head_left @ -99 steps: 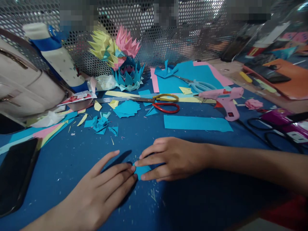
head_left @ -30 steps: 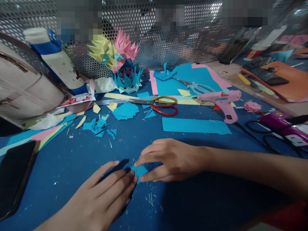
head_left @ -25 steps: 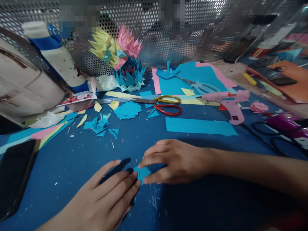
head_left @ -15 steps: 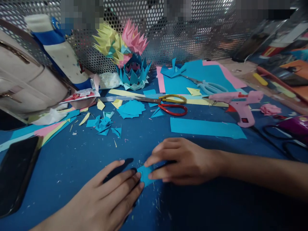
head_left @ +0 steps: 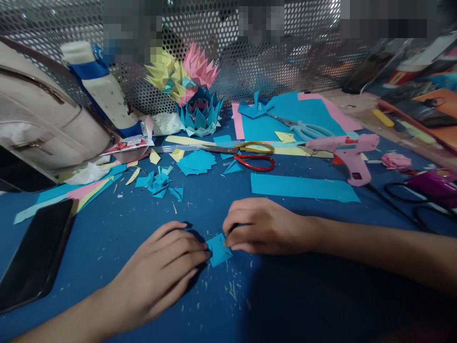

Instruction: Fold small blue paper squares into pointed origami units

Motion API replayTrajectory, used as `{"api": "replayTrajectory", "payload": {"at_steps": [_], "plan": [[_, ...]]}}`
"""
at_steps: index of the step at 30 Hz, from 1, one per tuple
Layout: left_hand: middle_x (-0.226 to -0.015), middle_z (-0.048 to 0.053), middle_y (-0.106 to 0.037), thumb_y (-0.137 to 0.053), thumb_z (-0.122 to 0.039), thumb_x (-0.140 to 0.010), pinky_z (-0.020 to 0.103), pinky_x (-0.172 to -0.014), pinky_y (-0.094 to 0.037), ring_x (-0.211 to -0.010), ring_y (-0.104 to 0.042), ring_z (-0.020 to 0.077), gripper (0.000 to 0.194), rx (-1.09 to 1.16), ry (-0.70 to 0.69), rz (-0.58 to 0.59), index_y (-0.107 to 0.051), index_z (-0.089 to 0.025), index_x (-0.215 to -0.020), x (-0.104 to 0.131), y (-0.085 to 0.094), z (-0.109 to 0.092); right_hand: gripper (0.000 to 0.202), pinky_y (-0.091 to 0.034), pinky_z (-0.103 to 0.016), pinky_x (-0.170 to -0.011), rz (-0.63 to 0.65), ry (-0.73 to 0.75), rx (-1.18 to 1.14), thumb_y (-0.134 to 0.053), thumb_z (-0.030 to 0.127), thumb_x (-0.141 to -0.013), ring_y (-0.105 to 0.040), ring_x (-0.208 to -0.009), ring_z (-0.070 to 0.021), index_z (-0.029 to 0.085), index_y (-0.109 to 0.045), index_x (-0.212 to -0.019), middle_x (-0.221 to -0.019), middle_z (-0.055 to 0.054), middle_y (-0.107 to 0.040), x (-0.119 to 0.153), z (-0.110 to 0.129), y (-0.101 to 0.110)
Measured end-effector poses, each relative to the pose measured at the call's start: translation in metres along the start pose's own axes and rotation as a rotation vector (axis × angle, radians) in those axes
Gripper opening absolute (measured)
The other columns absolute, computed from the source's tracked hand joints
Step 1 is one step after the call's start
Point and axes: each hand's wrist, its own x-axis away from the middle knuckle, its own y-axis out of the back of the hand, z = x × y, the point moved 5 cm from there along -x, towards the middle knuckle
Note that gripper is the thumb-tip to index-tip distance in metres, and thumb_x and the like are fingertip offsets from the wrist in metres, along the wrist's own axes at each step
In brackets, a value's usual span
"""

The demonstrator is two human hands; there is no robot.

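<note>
The small blue paper [head_left: 218, 250] lay on the counter [head_left: 110, 238], more exposed than a moment earlier, between the two hands. The grip of the left hand [head_left: 160, 267] was open, fingertips at its left edge; the right hand [head_left: 267, 226] had bunched its fingers by the right edge, whether pinching I couldn't tell.

- Hands [head_left: 167, 267]: two
- Folded blue square [head_left: 219, 250]: one
- Long blue strip [head_left: 303, 187]: one
- Spiky paper flowers [head_left: 200, 114]: three
- Scissors [head_left: 235, 150]: two pairs
- Glue gun [head_left: 353, 151]: one
- Bag [head_left: 43, 116]: one
</note>
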Motion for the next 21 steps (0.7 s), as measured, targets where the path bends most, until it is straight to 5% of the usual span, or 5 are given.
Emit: {"api": "replayTrajectory", "payload": {"at_steps": [8, 12, 21], "plan": [[-0.103, 0.001, -0.067, -0.051, -0.019, -0.102, 0.032, -0.09, -0.039, -0.095, -0.06, 0.0163, 0.015, 0.074, 0.201, -0.096, -0.06, -0.023, -0.113, -0.018, 0.005, 0.014, 0.019, -0.043, -0.028, -0.076, -0.069, -0.017, 0.0, -0.052, 0.025, -0.101, -0.056, -0.09, -0.0157, 0.018, -0.069, -0.095, -0.097, -0.004, -0.069, -0.001, 0.002, 0.002], [-0.098, -0.001, -0.067, -0.061, -0.023, -0.098, 0.032, -0.083, -0.038, -0.093, -0.06, 0.0176, 0.003, 0.094, 0.282, -0.023, -0.063, -0.024, -0.1, -0.036, 0.001, 0.023, 0.016, -0.045, -0.028, -0.078, -0.135, -0.102, -0.114, -0.055, 0.023, -0.099, -0.056, -0.089, -0.0159, 0.016, -0.068, -0.095, -0.093, -0.006, -0.068, 0.001, -0.003, 0.007], [-0.084, -0.002, -0.064, -0.071, -0.016, -0.086, 0.03, -0.077, -0.037, -0.078, -0.059, 0.0151, 0.008, 0.106, 0.279, 0.159, -0.063, -0.019, -0.088, -0.067, -0.009, 0.027, 0.013, -0.045, -0.027, -0.078, -0.137, -0.081, -0.125, -0.054, 0.02, -0.098, -0.057, -0.092, -0.0154, 0.016, -0.067, -0.097, -0.096, -0.006, -0.07, 0.004, -0.001, 0.007]]}}
